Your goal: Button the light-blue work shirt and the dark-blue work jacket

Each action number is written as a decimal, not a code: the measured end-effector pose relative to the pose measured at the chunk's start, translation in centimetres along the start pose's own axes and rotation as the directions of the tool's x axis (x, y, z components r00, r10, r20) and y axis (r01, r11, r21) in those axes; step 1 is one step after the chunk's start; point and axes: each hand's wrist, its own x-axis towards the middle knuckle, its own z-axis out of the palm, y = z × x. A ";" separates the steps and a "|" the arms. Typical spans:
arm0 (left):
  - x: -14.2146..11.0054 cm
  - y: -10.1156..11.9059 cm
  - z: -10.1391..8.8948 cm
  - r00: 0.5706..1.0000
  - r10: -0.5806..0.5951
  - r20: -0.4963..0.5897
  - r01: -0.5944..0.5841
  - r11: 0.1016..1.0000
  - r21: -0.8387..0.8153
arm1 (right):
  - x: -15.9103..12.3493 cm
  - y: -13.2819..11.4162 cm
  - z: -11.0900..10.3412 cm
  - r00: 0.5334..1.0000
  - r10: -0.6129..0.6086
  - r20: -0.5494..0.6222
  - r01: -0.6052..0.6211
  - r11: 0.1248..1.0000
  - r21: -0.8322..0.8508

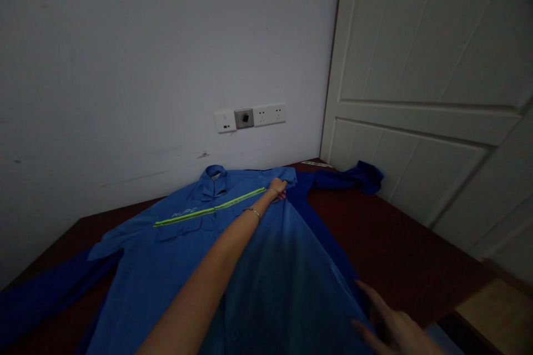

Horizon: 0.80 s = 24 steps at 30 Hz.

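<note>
A light blue short-sleeved work shirt (179, 266) lies spread out, front up, with its collar toward the wall. A yellow-green stripe crosses its chest. Beneath it is a darker blue long-sleeved garment (347, 178), whose sleeves stick out at both sides. My left hand (278, 187), a bracelet at the wrist, is closed on the shirt near its right-hand sleeve opening, and the cloth is drawn into folds below. My right hand (389, 319) is beside the shirt's lower right edge, thumb and forefinger apart. It looks dim and slightly blurred, so contact with the cloth is unclear.
The garments lie on a dark red-brown tabletop (400, 238). A white wall (145, 66) with a row of sockets (270, 115) rises behind it. A white panelled door (416, 138) stands along the right, and one dark blue sleeve end rests near it.
</note>
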 end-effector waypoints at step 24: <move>-9.4 -13.8 -7.6 0.961 0.229 -0.152 -0.104 0.814 0.571 | 3.9 -1.9 1.4 0.986 0.162 0.033 -0.134 0.904 -0.406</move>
